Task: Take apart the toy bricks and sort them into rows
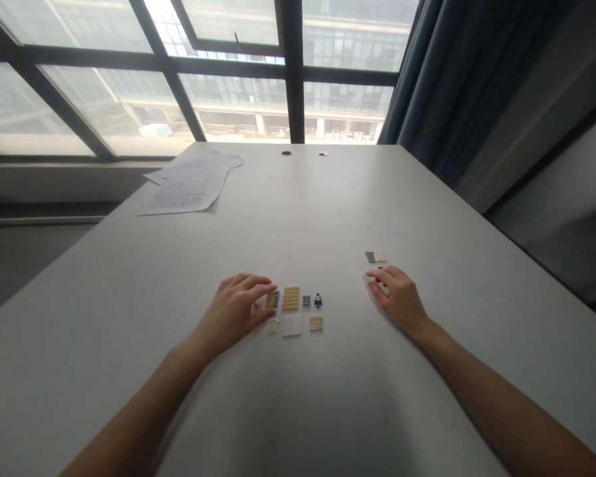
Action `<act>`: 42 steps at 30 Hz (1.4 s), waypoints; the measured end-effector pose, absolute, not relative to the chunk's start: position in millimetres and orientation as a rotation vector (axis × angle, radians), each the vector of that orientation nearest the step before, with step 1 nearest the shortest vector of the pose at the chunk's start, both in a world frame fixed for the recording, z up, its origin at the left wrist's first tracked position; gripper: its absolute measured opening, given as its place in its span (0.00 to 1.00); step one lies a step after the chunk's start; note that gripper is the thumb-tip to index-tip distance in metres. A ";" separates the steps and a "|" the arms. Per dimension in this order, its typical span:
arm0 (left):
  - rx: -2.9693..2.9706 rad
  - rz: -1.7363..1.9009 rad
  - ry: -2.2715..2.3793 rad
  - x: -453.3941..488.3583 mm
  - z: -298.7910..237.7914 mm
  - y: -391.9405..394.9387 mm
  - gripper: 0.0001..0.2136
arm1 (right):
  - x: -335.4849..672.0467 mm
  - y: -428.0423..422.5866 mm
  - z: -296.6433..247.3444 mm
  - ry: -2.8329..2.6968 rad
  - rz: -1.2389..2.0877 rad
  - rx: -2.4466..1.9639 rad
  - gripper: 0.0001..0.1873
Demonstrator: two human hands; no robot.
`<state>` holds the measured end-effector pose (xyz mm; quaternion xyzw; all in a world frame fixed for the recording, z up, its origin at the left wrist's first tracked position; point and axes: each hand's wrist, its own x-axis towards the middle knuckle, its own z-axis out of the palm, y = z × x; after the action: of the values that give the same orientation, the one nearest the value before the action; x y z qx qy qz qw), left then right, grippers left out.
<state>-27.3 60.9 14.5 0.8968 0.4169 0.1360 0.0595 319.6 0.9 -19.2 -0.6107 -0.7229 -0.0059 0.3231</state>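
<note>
Small toy building plates lie in a cluster on the white table point(328, 212). My left hand point(238, 308) rests at the cluster's left, fingertips pinched on a small tan and grey piece point(273, 299). Beside it lie a tan studded plate point(291, 298), a white flat tile point(291, 325), a small tan square point(316, 322), a grey bit point(306, 301) and a black bit point(318, 301). My right hand point(396, 295) lies farther right, fingers curled over a tiny part with some red, just below a grey and tan plate point(375, 256).
Printed paper sheets point(191, 182) lie at the table's far left corner. Two round cable holes point(287, 153) sit near the far edge by the window. A dark curtain point(457, 86) hangs at the right, with the table's right edge dropping off beside it.
</note>
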 end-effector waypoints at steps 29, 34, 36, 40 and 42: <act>2.749 0.307 1.043 127.4 10.2 34.2 0.09 | 320.7 -7.4 -17.9 -1.786 0.028 -1.446 0.07; 2.675 0.484 1.051 106.8 11.7 32.0 0.23 | 315.8 -10.1 -17.0 -1.903 0.105 -1.360 0.10; 2.658 0.596 1.080 88.9 14.2 29.5 0.23 | 311.9 -11.5 -17.3 -2.007 0.161 -1.346 0.17; 2.656 0.927 1.086 45.9 13.2 24.2 0.19 | 301.0 -12.3 -17.9 -2.198 0.286 -1.376 0.28; 2.651 1.127 1.048 28.5 10.3 22.5 0.16 | 296.3 -11.4 -17.6 -2.215 0.331 -1.403 0.24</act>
<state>28.5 22.5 10.3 0.8642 0.3417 0.3673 0.0381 296.3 -11.4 -17.6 -0.5144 -0.8122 0.1213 0.2471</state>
